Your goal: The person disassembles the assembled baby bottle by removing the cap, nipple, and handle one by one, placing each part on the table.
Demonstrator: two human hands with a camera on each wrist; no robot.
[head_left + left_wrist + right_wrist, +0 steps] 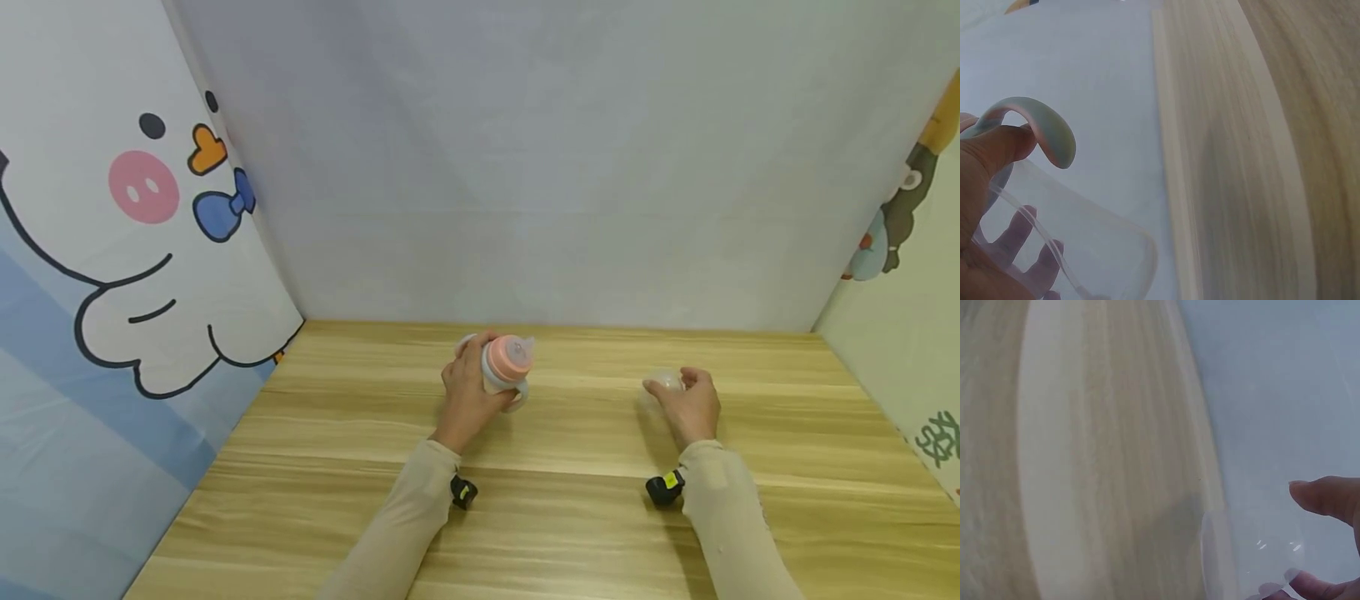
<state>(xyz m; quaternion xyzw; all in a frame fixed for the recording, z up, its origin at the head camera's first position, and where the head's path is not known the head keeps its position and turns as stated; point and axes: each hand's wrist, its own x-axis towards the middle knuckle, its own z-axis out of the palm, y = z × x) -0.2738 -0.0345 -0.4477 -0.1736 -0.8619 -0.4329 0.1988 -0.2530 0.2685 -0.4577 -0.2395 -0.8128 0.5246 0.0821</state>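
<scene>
My left hand [468, 387] grips a baby bottle with a pink collar [510, 358], a clear spout and two side handles, held tilted to the right. In the left wrist view, the thumb lies at a pale curved handle [1054, 128], and fingers show through the clear bottle body [1104, 237]. On the right, my right hand [690, 408] is around a clear dome-shaped cap [666, 381]. In the right wrist view, the straight thumb [1322, 497] stands apart from the cap [1254, 550], while other fingertips are at its lower side.
Both hands are over a wood-grain table [570, 533]. A plain pale cloth [562, 167] hangs behind its far edge. Cartoon-printed cloth [97, 333] stands at the left, with another printed panel [900, 333] at the right. Small black cameras [462, 493] are worn at the wrists.
</scene>
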